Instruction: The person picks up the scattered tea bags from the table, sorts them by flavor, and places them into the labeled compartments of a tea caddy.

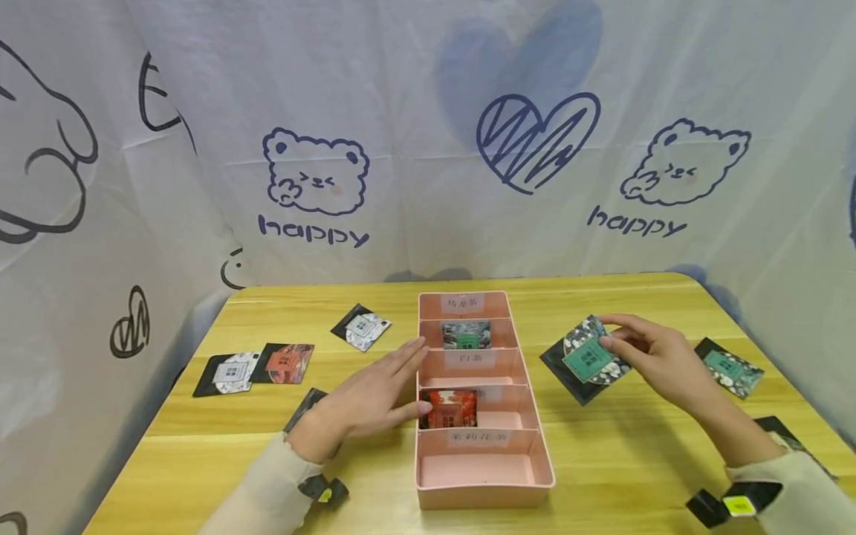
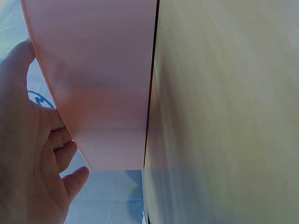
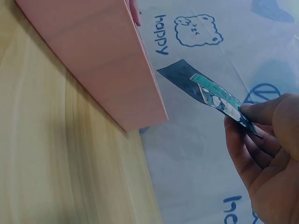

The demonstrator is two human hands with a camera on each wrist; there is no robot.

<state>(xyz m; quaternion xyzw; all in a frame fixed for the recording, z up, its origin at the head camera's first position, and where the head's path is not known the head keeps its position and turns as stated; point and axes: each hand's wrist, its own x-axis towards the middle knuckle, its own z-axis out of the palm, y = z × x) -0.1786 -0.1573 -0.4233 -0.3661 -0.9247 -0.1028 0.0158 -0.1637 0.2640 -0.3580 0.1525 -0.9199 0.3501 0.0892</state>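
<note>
A pink compartment box (image 1: 484,496) stands mid-table, with paper labels on its dividers. My right hand (image 1: 658,360) pinches a black tea sachet with a green label (image 1: 588,360) by its corner, to the right of the box. In the right wrist view that sachet (image 3: 210,95) is held between thumb and fingers above the table. My left hand (image 1: 374,394) rests at the box's left rim, fingers extended, the thumb beside a red sachet (image 1: 451,410) in the fourth compartment. A green-labelled sachet (image 1: 466,336) stands in the second compartment.
Left on the table lie a white-labelled sachet (image 1: 230,373), a red-labelled one (image 1: 284,363) and another white-labelled one (image 1: 361,327). A dark sachet (image 1: 305,407) is partly under the left arm. Right lie a green-labelled sachet (image 1: 730,369) and a dark one (image 1: 779,429) behind the right forearm.
</note>
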